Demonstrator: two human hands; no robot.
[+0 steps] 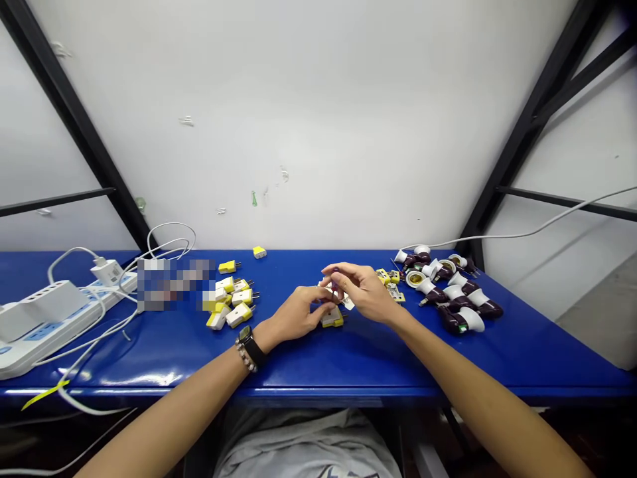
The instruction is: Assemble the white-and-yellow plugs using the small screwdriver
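Both my hands meet above the middle of the blue table. My left hand (298, 313) and my right hand (361, 291) grip a small white plug part (324, 287) with a dark purple piece (335, 285) at it, partly hidden by my fingers. Just below my left fingers lies a yellow-and-white plug (332, 318). Several similar plugs (229, 305) form a loose group to the left. Beyond my right hand stand several white lamp holders with dark purple bodies (450, 292). Small yellow parts (391, 282) lie beside my right fingers.
A white power strip (50, 325) with a charger (107, 271) and white cables lies at the table's left. A blurred patch (174, 285) covers part of the table. Black steel frame bars (542, 113) rise against the white wall behind the blue table (348, 365).
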